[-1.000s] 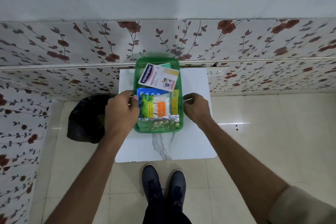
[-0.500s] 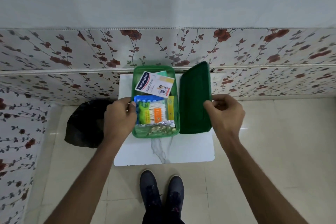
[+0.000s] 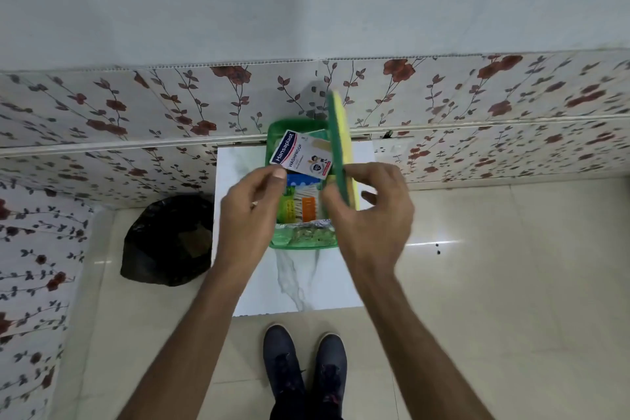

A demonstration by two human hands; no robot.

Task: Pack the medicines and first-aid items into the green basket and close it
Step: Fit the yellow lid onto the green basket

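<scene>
The green basket (image 3: pixel 300 245) stands open on a small white marble table (image 3: pixel 259 286). Inside lie a Hansaplast plaster box (image 3: pixel 300 155), a cotton-bud pack (image 3: pixel 303 206) and a foil blister strip (image 3: pixel 312 224). My right hand (image 3: pixel 371 215) grips the green lid (image 3: pixel 337 147), which stands on edge over the basket's right side, its yellowish underside facing right. My left hand (image 3: pixel 249 211) hovers above the basket's left rim with fingers loosely curled and nothing in it, thumb close to the plaster box.
The table stands against a flower-patterned wall panel (image 3: pixel 136 119). A black plastic bag (image 3: pixel 168 239) sits on the tiled floor left of the table. My dark shoes (image 3: pixel 303 368) are just in front of the table's near edge.
My right hand has lifted the lid from the table right of the basket and swung it upright over the basket. My left hand has risen off the basket's left rim.
</scene>
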